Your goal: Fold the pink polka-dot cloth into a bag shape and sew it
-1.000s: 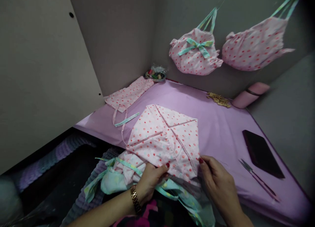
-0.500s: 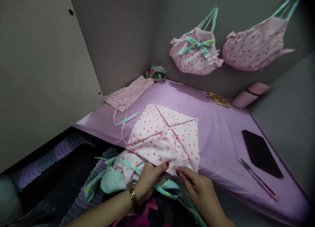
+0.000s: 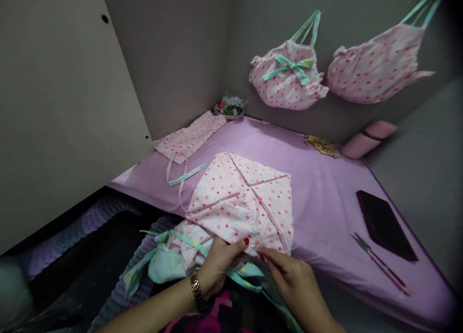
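Observation:
Pink dotted fabric (image 3: 238, 198) with folded, seamed panels lies over the table's front edge, its lower part bunched with mint green fabric (image 3: 164, 265) and ties. My left hand (image 3: 222, 260), with a gold watch at the wrist, pinches the fabric's near edge between thumb and fingers. Just to its right, my right hand (image 3: 285, 270) is closed at the fingertips beside the same edge. A tiny thin, light thing shows at those fingertips, looking like a needle, though it is too small to be certain.
The purple-covered table (image 3: 321, 212) bears scissors (image 3: 379, 264), a dark flat case (image 3: 386, 224), a pink cylinder (image 3: 367, 140), a tan pile (image 3: 321, 146), a small basket (image 3: 233, 112) and another dotted cloth (image 3: 193, 135). Two dotted fabric pieces (image 3: 289, 82) hang on the wall.
My right fingertips have shifted slightly left along the fabric edge, and the thin light thing shows more clearly at them. My left hand keeps its hold.

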Tool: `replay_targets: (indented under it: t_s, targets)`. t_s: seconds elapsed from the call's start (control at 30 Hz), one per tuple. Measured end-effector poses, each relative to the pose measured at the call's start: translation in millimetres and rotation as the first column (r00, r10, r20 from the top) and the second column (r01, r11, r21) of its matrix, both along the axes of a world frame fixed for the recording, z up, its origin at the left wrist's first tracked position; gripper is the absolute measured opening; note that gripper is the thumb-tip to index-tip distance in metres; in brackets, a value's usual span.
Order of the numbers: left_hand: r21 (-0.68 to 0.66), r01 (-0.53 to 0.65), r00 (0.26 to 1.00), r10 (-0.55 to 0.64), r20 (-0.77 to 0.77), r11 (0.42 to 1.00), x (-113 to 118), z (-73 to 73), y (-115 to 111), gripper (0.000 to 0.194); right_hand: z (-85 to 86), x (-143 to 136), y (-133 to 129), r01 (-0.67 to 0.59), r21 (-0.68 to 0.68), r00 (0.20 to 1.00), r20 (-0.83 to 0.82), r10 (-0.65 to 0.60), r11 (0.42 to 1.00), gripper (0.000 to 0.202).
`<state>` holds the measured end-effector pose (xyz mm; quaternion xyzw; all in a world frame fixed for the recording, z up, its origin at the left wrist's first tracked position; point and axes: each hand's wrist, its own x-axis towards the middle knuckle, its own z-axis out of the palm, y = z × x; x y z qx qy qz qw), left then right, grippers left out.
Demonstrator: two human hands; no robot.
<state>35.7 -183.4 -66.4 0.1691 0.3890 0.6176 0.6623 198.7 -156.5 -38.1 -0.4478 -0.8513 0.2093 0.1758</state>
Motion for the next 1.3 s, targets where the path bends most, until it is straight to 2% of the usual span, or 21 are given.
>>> replay_targets:
  t_s: [0.2, 0.53, 0.77, 1.0, 1.3]
  targets:
    - [-0.018, -0.008, 0.999, 0.007, -0.032, 1.0, 0, -1.1, 1, 0.045, -2.4, 1, 0, 0.005, -0.013, 1.0, 0.007, -0.005, 1.0, 0.031]
    - [0.012, -0.003, 1.0, 0.003, -0.02, 1.0, -1, 10.5, -2, 0.048, -1.2, -1, 2, 0.012, -0.026, 0.998, 0.057, -0.01, 1.0, 0.032]
    - [-0.009, -0.004, 0.996, 0.003, -0.094, 1.0, -1, 5.5, 0, 0.055, -0.8, -2, 2, 0.004, 0.023, 0.991, 0.133, -0.007, 1.0, 0.032]
    - [0.025, 0.013, 0.992, -0.009, -0.125, 1.0, -2, -0.6, 1, 0.051, 0.5, -5, 4, -0.001, 0.042, 0.978, 0.209, -0.008, 0.999, 0.033]
    - [0.056, 0.018, 0.99, -0.01, -0.138, 0.998, -3, 3.3, 1, 0.051, 1.8, -9, 5, -0.003, 0.033, 0.973, 0.231, -0.005, 0.999, 0.033]
